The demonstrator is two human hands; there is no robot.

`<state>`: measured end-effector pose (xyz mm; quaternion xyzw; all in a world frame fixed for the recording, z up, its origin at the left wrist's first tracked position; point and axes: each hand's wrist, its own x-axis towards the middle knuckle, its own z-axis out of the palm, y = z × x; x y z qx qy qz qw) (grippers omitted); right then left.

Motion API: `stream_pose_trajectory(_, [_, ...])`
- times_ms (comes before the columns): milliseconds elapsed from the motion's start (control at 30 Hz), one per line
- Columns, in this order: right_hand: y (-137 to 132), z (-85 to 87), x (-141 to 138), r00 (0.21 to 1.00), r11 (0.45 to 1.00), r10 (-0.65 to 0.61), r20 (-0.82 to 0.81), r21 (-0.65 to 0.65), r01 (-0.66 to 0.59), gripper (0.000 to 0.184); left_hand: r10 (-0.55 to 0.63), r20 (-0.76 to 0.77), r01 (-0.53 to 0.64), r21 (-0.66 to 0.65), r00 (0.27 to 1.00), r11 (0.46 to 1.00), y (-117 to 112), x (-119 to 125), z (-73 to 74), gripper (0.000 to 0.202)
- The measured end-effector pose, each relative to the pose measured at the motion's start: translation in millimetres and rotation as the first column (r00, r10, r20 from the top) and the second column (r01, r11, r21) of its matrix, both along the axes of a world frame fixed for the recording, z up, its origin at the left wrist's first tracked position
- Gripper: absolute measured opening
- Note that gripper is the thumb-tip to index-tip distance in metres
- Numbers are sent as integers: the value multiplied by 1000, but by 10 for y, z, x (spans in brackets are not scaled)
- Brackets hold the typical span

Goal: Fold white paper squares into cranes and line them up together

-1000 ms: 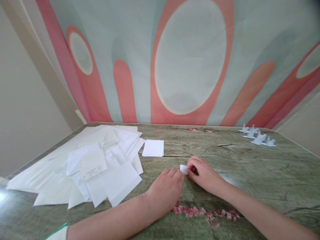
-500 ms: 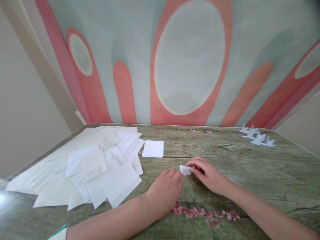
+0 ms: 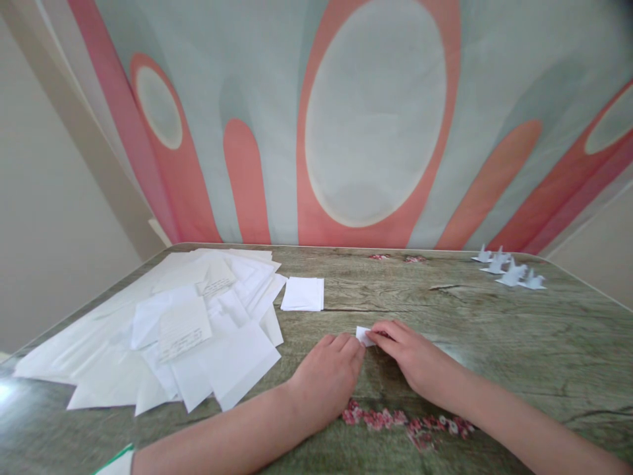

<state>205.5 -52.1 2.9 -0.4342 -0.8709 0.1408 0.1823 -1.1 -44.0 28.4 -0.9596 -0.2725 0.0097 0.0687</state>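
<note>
A small white paper (image 3: 362,336) lies between left hand (image 3: 330,369) and right hand (image 3: 413,353). The right pinches one end; the left touches the other, grip hidden.

Small white paper (image 3: 362,335) between left hand (image 3: 330,371) and right hand (image 3: 414,356) at wood-grain table (image 3: 499,349)

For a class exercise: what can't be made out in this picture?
Head view:
Small white paper: partly covered by the left hand and right hand.
Left fingertips: hidden by that hand's back.
Marks on a loose sheet: too small, blurred.
White sleeve: cut off by the bottom edge.
</note>
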Motion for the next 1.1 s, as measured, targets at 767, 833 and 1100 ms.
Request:
stream_pose_trajectory(767, [-183,-166,-259,863,899,-276,423,432,75,41,74,62,-70,-68,995,995,8,-14,-3,43])
stream_pose_trajectory(833, [-184,-179,-260,865,891,-283,414,448,77,39,72,57,-69,-63,996,996,12,-13,-10,44])
stream_pose_trajectory(1100, [-248,-264,-279,855,834,-341,391,545,83,45,71,47,-71,11,996,997,6,28,-43,39])
